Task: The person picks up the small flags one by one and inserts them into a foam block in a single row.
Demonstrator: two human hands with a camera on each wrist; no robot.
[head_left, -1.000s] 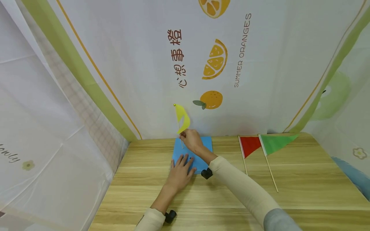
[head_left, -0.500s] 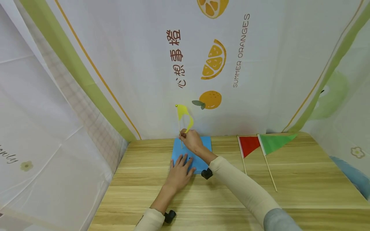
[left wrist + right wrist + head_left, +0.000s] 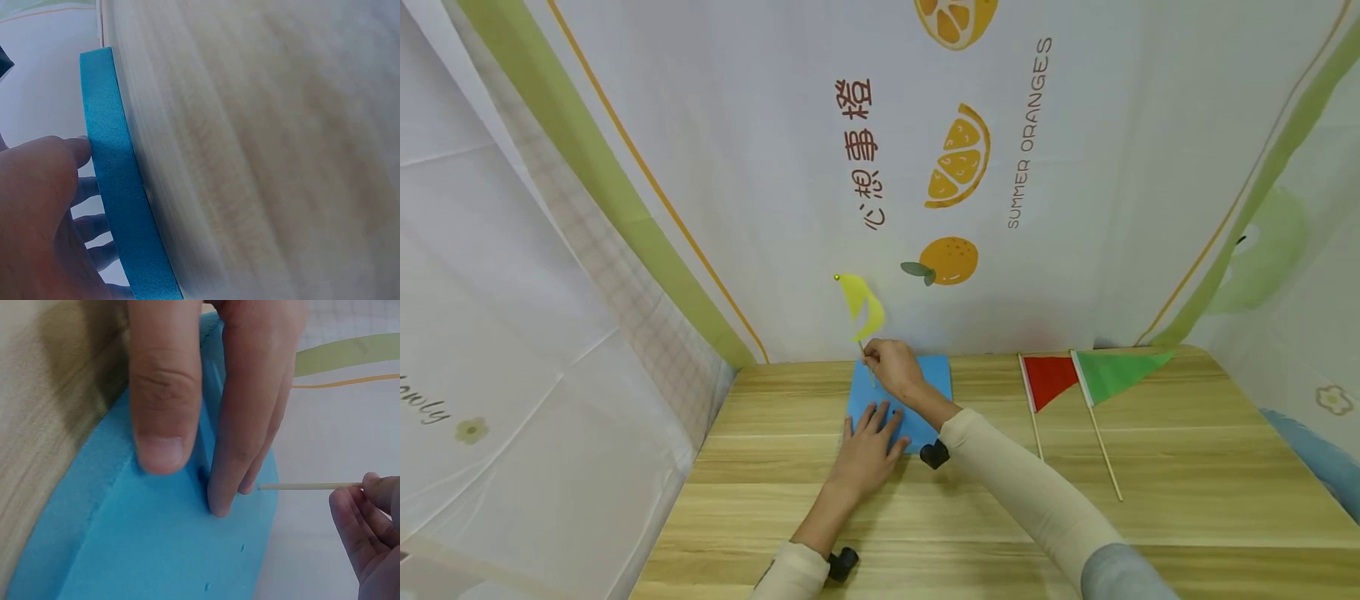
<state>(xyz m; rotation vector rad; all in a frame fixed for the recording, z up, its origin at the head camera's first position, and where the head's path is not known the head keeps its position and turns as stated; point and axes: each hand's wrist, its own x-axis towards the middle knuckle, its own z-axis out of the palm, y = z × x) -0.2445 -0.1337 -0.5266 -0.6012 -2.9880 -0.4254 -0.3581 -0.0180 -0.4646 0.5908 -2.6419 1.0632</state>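
Note:
A blue foam block [image 3: 934, 375] lies near the table's back edge, with small holes in its top. My right hand [image 3: 895, 367] pinches the thin wooden stick [image 3: 294, 486] of a yellow flag [image 3: 871, 315] between thumb and fingertips. The stick's lower end meets the foam's top; I cannot tell how deep it sits. The flag leans left. My left hand [image 3: 861, 454] rests on the block's near part with fingers spread. In the left wrist view, the thumb of the left hand [image 3: 37, 194] lies at the edge of the thick blue block [image 3: 119, 162].
To the right, a red flag [image 3: 1049, 379] and a green flag [image 3: 1116, 375] lie on the wooden table [image 3: 1000, 533] with sticks towards me. A white cloth printed with oranges [image 3: 760, 167] hangs behind the table's back edge.
The yellow flag's top swings slightly right, then further left, so its stick now leans more. My right hand keeps its pinch on it. My left hand stays on the foam block.

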